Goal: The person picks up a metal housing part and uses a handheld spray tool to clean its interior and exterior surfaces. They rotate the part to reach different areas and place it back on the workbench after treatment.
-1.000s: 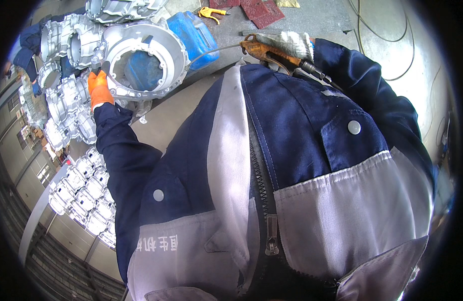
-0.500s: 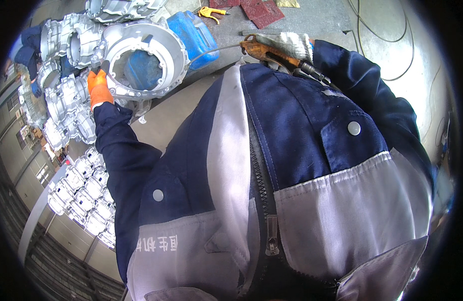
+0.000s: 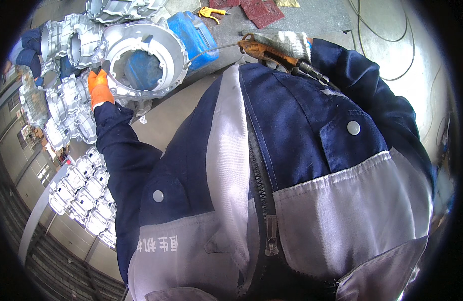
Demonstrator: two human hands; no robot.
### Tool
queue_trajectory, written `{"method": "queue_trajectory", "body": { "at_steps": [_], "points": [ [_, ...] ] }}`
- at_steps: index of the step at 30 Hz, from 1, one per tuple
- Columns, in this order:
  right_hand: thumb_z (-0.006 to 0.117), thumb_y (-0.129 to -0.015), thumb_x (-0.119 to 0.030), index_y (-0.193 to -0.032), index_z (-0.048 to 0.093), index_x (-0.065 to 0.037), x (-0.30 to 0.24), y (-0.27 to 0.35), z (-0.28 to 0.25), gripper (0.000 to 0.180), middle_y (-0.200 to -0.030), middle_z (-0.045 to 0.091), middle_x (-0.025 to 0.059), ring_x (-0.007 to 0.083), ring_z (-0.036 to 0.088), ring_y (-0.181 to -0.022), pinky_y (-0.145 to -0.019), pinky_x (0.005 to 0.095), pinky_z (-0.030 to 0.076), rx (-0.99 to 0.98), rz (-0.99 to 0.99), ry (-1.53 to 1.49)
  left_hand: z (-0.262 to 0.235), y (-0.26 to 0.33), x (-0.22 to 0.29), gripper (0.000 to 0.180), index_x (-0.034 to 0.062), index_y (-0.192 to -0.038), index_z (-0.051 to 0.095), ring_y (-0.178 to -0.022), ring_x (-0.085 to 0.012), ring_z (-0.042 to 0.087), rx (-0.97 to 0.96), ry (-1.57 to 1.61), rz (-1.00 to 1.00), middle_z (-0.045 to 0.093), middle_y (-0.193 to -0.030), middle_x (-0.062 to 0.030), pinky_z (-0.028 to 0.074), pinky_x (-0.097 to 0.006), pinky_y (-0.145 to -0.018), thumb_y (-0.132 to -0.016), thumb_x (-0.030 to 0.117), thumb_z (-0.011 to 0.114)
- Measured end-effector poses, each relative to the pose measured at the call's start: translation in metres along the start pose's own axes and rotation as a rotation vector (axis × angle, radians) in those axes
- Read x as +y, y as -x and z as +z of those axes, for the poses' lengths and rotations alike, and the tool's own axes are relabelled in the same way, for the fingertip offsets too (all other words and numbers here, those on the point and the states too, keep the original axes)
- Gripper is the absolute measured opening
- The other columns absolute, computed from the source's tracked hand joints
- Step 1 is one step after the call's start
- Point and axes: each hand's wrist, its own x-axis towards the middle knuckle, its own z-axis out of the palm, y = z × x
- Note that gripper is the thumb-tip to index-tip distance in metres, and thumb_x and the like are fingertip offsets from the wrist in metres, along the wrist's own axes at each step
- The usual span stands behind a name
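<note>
A large round silver metal housing (image 3: 177, 60) with a wide central opening stands at the upper left. My left hand (image 3: 100, 88), in an orange glove with dark fingertips, is closed on its left edge. At the upper middle my right hand (image 3: 291, 44), in a whitish knitted glove, is wrapped over an orange hand-held power tool (image 3: 261, 50). A thin rod (image 3: 215, 50) runs left from the tool to the housing's right rim. Where its tip touches, if it does, I cannot make out. The right fingers are partly hidden.
A blue plastic jerrycan (image 3: 199, 37) stands behind the housing. A yellow air blow gun (image 3: 211, 13) and dark red pads (image 3: 261, 11) lie beyond it. More silver castings (image 3: 66, 98) are stacked at left, near another person's dark-clothed arm (image 3: 28, 57). A hose (image 3: 409, 40) curls at right.
My right hand and the tool have shifted slightly left. The other person's arm at the far left has moved. My left hand and the housing stay put.
</note>
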Motion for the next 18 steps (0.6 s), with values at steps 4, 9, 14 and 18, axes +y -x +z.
{"method": "queue_trajectory", "body": {
  "at_steps": [4,9,14,18],
  "points": [
    [0.055,-0.093,-0.018,-0.129,0.048,-0.001,0.007,0.000,0.004,0.041,-0.111,0.061,0.0150,0.0201,0.063,-0.093,-0.081,0.0294,0.053,0.030,0.191,-0.386,0.000,0.009,0.008,0.038,0.0059,-0.096,0.068,-0.066,-0.0092,0.047,0.006,0.006,-0.010,0.061,-0.076,0.0015,0.038,-0.028,-0.060,-0.071,0.033,0.079],
    [0.057,-0.090,-0.018,-0.130,0.045,0.000,0.010,-0.002,0.007,0.046,-0.120,0.055,0.0180,0.0199,0.062,-0.099,-0.090,0.0255,0.051,0.050,0.079,-0.574,0.001,0.015,0.010,0.033,0.0065,-0.094,0.067,-0.061,-0.0065,0.042,0.028,0.047,0.038,0.058,-0.071,0.0037,0.033,-0.026,-0.053,-0.074,0.030,0.077],
    [0.055,-0.092,-0.018,-0.130,0.046,-0.001,-0.002,-0.004,-0.007,0.043,-0.115,0.057,0.0166,0.0184,0.063,-0.092,-0.083,0.0239,0.052,-0.120,0.148,-0.436,0.002,0.014,0.010,0.033,0.0066,-0.098,0.066,-0.059,-0.0066,0.042,-0.010,0.093,0.012,0.057,-0.072,0.0038,0.033,-0.026,-0.052,-0.075,0.028,0.076],
    [0.054,-0.093,-0.021,-0.130,0.046,-0.001,-0.003,-0.004,-0.004,0.043,-0.115,0.057,0.0168,0.0175,0.063,-0.091,-0.085,0.0228,0.052,-0.081,0.055,0.175,0.003,0.017,0.012,0.033,0.0068,-0.097,0.066,-0.058,-0.0061,0.041,-0.017,0.103,-0.010,0.056,-0.070,0.0052,0.032,-0.026,-0.051,-0.075,0.029,0.076]
  ]
}}
